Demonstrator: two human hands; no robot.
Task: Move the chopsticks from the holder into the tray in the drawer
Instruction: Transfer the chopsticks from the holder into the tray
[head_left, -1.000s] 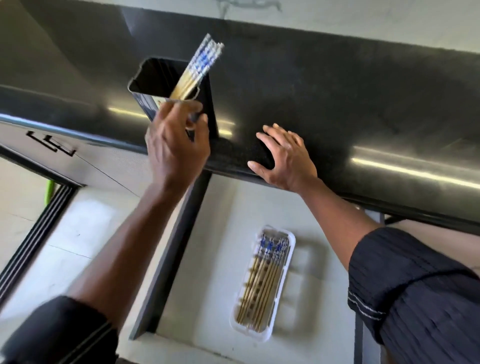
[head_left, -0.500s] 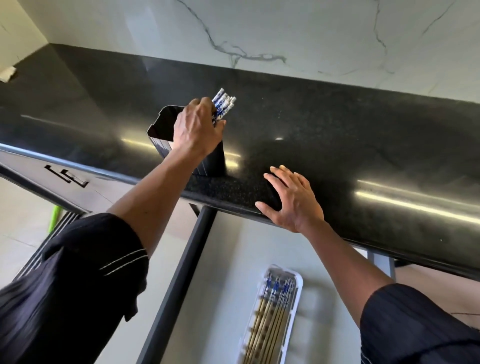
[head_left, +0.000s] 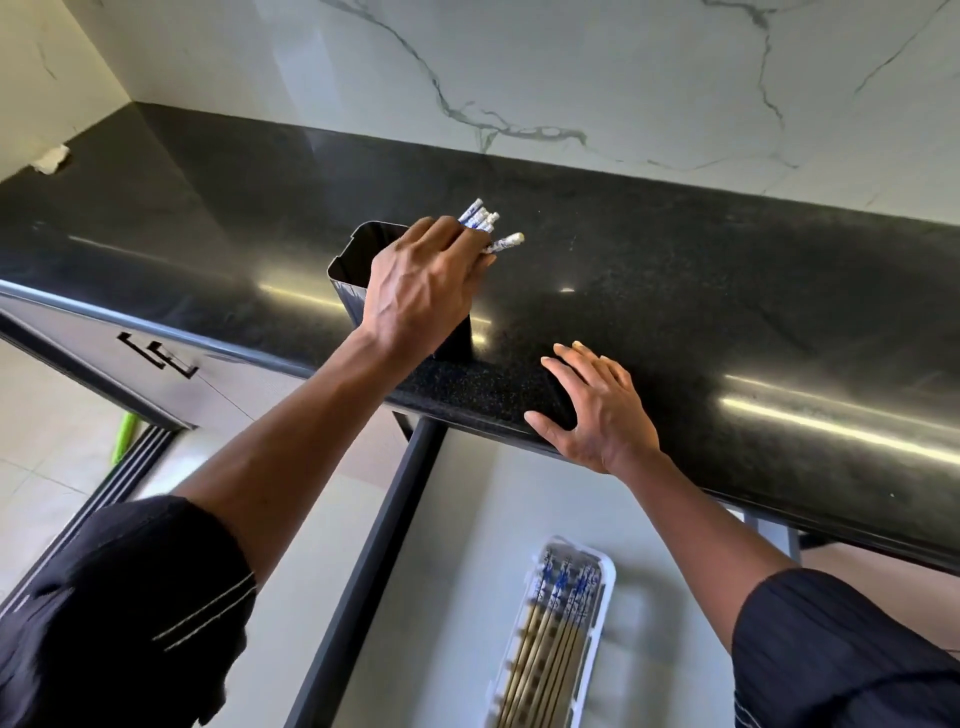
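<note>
A dark metal holder (head_left: 353, 262) stands on the black countertop (head_left: 675, 291) near its front edge. My left hand (head_left: 421, 286) covers the holder's right side, its fingers closed around a bunch of chopsticks (head_left: 488, 228) whose white-and-blue tops fan out past my fingertips. My right hand (head_left: 597, 410) lies flat, fingers apart, on the counter's front edge. Below it the drawer (head_left: 467, 519) is pulled out. A white tray (head_left: 605, 587) lies in it with several chopsticks (head_left: 556, 623) side by side, blue ends toward the counter.
A marble wall rises behind the counter. A white scrap (head_left: 52, 158) lies at the counter's far left corner. The drawer's dark side rail (head_left: 374, 561) runs diagonally between my arms. A cabinet front with a dark handle (head_left: 156, 353) and a green stick (head_left: 122, 436) are at left.
My left hand rose from the holder's front wall to its top and closed around the chopstick tops, which now splay apart. The view tilted upward. My right hand stayed put.
</note>
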